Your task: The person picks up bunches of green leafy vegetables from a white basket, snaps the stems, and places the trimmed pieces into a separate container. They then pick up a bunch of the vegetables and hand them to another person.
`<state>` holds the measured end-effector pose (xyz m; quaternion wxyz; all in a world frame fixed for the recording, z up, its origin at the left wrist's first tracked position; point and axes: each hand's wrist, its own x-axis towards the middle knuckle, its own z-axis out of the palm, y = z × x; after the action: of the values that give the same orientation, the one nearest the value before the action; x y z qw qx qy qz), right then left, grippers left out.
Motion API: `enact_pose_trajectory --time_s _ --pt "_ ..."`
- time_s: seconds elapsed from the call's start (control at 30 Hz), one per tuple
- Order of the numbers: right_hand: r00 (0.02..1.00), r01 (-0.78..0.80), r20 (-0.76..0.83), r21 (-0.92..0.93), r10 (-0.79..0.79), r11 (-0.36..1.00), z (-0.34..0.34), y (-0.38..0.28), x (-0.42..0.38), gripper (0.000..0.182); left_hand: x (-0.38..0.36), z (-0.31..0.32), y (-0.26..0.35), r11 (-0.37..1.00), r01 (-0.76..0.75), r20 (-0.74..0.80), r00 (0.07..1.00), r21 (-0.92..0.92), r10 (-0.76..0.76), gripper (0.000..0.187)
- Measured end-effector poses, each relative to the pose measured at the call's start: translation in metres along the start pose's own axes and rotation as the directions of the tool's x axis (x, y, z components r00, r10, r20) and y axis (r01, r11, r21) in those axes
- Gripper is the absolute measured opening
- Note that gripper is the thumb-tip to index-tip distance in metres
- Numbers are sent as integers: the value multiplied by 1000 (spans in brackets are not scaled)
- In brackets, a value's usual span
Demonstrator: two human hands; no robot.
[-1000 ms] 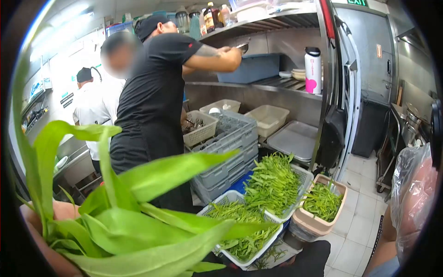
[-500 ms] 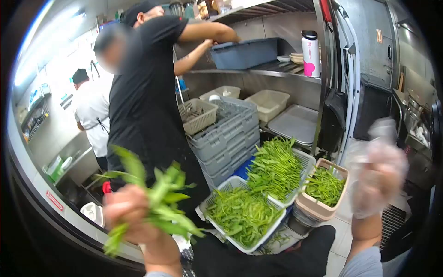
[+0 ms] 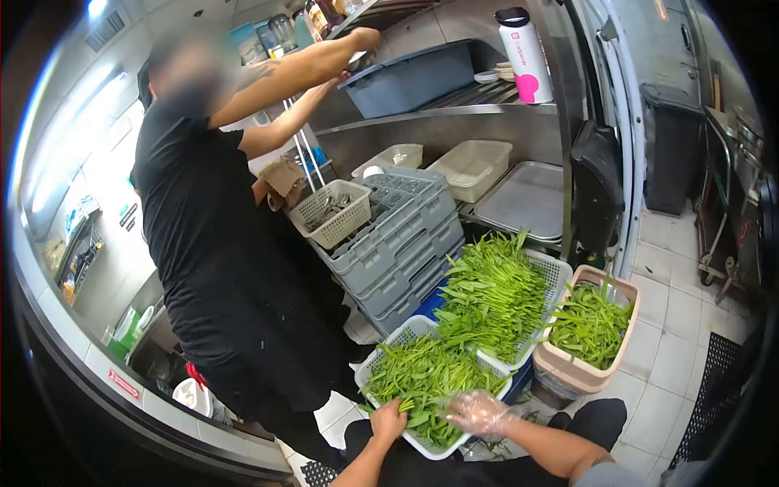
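Observation:
At the front edge of a white basket [image 3: 466, 445] of cut greens [image 3: 430, 365], my left hand [image 3: 389, 421] is closed around some green stems. My right hand [image 3: 480, 413], in a clear plastic glove, rests over the greens at the basket's right front, its fingers spread and apart from the left hand. Behind and to the right, a second basket [image 3: 560, 274] bears a heap of long leafy stems [image 3: 497, 300]. Farther right, a beige bin [image 3: 622, 341] has leafy pieces [image 3: 590, 326] in it.
A person in black [image 3: 211, 243] stands at the left, arms stretched to a blue-grey tub [image 3: 414, 84] on a metal shelf [image 3: 454, 110]. Stacked grey racks [image 3: 406, 252] stand behind the baskets. A white and pink bottle [image 3: 525, 61] is on the shelf.
Both hands have come down from raised positions to the front basket. The greens that the left hand held up are now low at the basket. The person in black has turned and shifted left.

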<state>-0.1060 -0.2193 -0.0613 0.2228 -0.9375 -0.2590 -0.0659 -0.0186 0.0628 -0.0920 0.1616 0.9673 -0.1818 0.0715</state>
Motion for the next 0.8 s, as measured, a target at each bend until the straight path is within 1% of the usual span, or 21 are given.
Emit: enact_pose_trajectory --time_s 0.03,0.07,0.13,0.17,0.2,0.27,0.3,0.4,0.43,0.47,0.5,0.53,0.57,0.67,0.7,0.73,0.77,0.8 --pt "997 -48 56 64 44 997 -19 -7 1 51 0 3 0 1000 7 -32 999 -9 -8 28" --pt "1000 -5 6 99 4 995 -12 -1 -4 49 -4 7 0 1000 17 -55 998 -17 -18 28" --pt "991 102 -105 154 -86 983 -3 10 -2 45 -5 12 3 998 60 -46 997 32 -58 27" --pt "987 79 -155 238 -43 968 -10 7 -2 38 -5 11 7 995 87 -49 995 56 -84 27" --pt "992 83 -107 204 -62 976 -8 8 2 37 -5 10 8 990 113 -54 993 82 -109 28" --pt "996 89 -8 124 -89 988 -3 14 2 36 -6 10 6 993 98 -85 992 72 -91 28" --pt "993 114 -20 152 -112 982 13 20 3 34 -6 11 7 993 100 -86 992 64 -94 28" --pt "990 108 76 135 -119 985 1 18 8 32 -7 13 9 994 99 -88 992 49 -94 28" --pt "991 61 108 172 -80 983 -6 14 11 32 -7 13 10 994 103 -96 990 45 -98 28" --pt "993 53 90 197 -72 979 -8 12 12 31 -8 14 8 993 109 -109 989 44 -103 29" --pt "995 48 71 219 -65 975 -11 13 13 31 -7 17 4 989 125 -65 991 78 -120 31" --pt "997 38 56 243 -53 969 -13 17 14 31 -7 16 5 991 117 -64 992 68 -113 33" --pt "997 77 8 227 -81 971 4 29 13 29 -7 15 5 991 120 -61 991 64 -116 32" --pt "996 40 -88 243 -19 969 -11 29 13 28 -6 16 6 991 116 -59 992 59 -113 31" --pt "993 13 -119 198 11 980 -15 27 11 27 -6 16 5 992 116 -55 992 53 -113 31" --pt "995 -26 -95 186 44 982 -13 31 10 26 -5 15 6 992 115 -50 992 48 -113 31" --pt "997 -60 -28 158 65 986 -12 35 12 26 -6 11 7 992 114 -21 993 61 -113 29" --pt "994 -109 43 134 104 985 -8 36 12 26 -7 10 7 994 87 -57 995 68 -83 29"
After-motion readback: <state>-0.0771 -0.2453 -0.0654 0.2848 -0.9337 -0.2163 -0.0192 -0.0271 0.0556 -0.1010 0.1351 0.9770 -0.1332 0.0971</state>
